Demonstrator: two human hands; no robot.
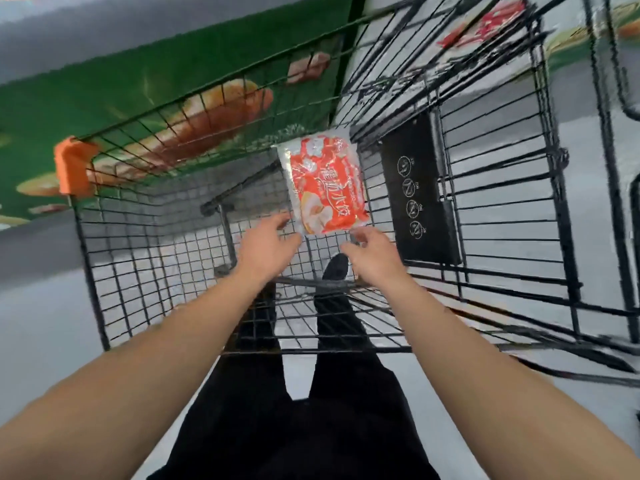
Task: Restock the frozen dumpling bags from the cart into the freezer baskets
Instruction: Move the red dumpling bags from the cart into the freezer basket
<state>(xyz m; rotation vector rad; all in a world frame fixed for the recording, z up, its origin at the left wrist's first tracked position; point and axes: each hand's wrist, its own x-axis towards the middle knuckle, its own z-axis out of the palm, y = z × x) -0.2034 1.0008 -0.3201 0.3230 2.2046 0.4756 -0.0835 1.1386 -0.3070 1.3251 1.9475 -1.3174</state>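
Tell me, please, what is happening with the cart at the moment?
A person is leaning over a black wire cart and reaching into it with both hands. One red and white dumpling bag lies in the cart's far end. The left hand and the right hand are open at the bag's near edge, and neither clearly grips it yet. No freezer basket can be made out in this view.

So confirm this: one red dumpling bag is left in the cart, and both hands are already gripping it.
Not quite. One red dumpling bag lies in the cart, but the head view shows the left hand and right hand open beside its near edge, neither gripping it.
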